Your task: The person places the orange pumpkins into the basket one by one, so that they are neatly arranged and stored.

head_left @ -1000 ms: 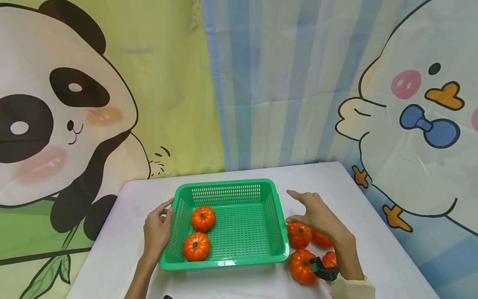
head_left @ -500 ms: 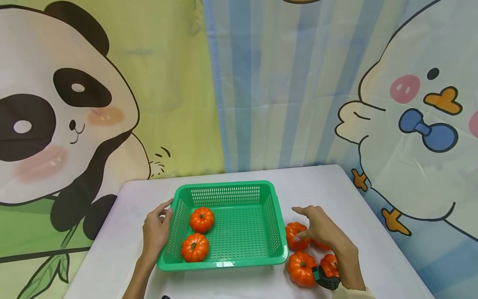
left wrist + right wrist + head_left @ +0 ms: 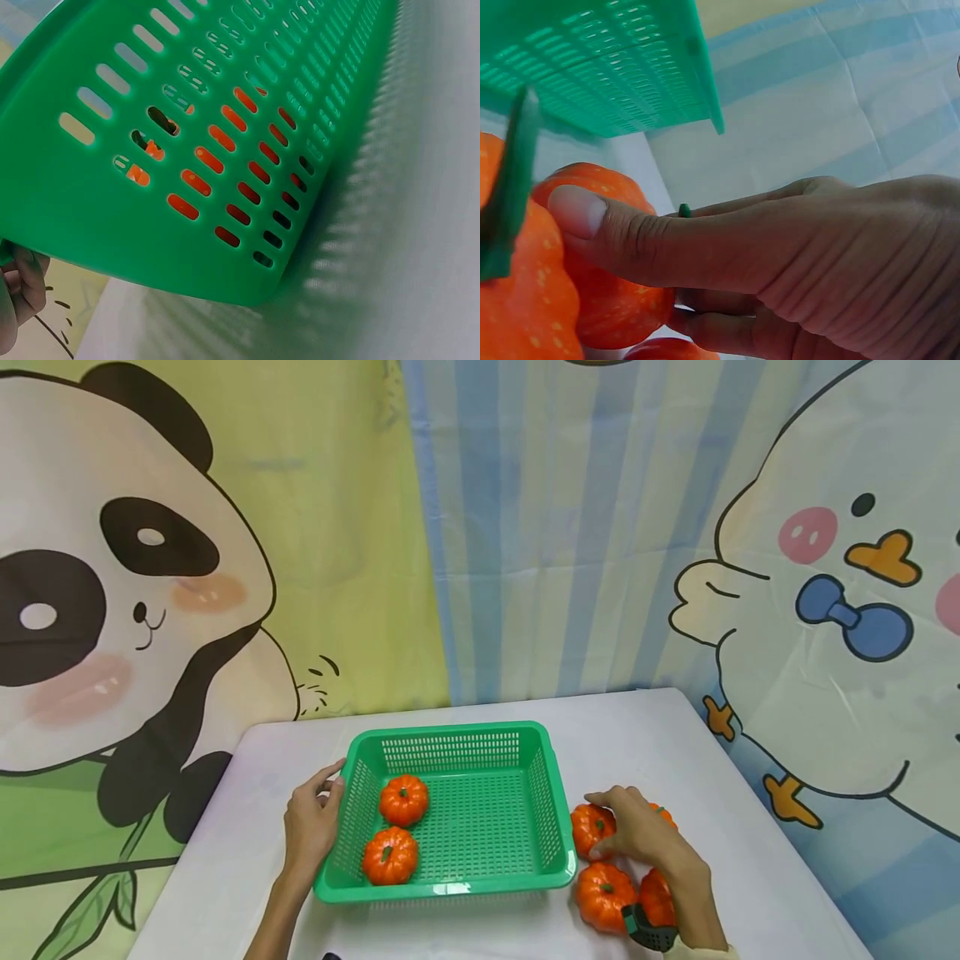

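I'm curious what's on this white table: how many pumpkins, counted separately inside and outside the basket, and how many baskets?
Orange, round, ribbed pumpkins inside the basket: 2, far and near
Matching orange pumpkins outside, visible: 4, far left, far right, near left, near right
Green rectangular plastic basket: 1
Total: 7

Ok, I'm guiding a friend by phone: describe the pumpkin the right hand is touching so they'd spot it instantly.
On the white table, find the green plastic basket. Outside its right side sits a cluster of four orange pumpkins; the target pumpkin is in the far row, on the basket side. Unlike its neighbours, it lies between the right hand's thumb and fingers.
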### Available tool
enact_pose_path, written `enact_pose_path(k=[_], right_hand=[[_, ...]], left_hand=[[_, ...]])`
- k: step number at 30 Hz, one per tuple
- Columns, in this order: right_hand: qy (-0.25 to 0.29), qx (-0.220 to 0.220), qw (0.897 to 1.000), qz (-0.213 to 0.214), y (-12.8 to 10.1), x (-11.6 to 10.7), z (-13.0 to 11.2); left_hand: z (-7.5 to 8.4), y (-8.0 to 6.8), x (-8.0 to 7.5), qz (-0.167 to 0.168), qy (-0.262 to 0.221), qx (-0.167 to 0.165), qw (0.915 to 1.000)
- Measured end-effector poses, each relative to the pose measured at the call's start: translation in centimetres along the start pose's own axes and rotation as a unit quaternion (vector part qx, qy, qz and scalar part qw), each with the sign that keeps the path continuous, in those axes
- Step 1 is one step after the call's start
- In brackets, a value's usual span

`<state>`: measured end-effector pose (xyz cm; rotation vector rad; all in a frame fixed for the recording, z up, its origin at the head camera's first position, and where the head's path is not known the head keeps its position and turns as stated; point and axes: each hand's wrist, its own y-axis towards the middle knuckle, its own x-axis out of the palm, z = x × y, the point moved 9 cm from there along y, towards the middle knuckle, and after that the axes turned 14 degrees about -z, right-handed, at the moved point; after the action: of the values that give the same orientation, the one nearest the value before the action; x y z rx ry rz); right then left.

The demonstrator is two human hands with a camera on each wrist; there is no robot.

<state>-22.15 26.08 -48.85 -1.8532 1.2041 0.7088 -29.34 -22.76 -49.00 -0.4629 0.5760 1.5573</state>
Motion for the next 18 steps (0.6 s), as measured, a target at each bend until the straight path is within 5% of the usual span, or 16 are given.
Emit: enact_pose_path(k=[18], right_hand=[[0.011,-0.020,1.000,0.009,0.04,0.11,-0.25]], left_hand=[[-0.21,0.07,0.07,0.000,-0.010,-0.005,0.9999]])
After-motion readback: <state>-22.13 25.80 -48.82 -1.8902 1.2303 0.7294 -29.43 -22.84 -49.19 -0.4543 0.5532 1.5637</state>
